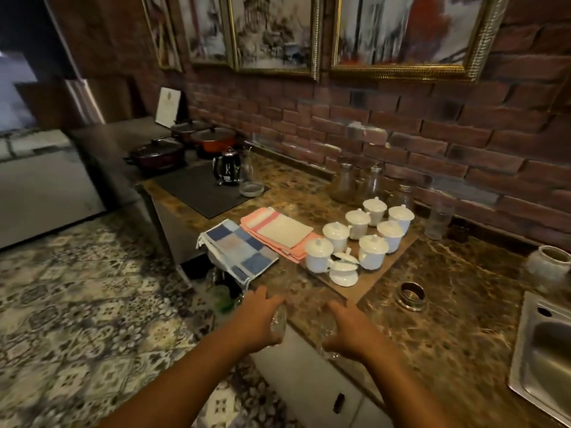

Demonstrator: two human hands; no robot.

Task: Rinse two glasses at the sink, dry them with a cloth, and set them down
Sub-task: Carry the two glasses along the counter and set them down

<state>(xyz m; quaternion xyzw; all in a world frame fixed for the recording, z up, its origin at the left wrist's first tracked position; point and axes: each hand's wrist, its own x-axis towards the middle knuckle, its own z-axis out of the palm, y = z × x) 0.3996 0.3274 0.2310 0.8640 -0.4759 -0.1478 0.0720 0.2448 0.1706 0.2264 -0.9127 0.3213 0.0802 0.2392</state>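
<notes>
My left hand grips a clear glass at the counter's front edge. My right hand holds a second clear glass, close beside the first. Both glasses are blurred and mostly hidden by my fingers. A blue checked cloth lies on the marble counter just beyond my left hand, one end hanging over the edge. A pink and cream cloth lies next to it. The steel sink is at the far right.
Several white lidded cups stand on a board behind my hands. Glass jars and a tumbler line the brick wall. A metal ring lies near the sink. A kettle and pots sit at back left.
</notes>
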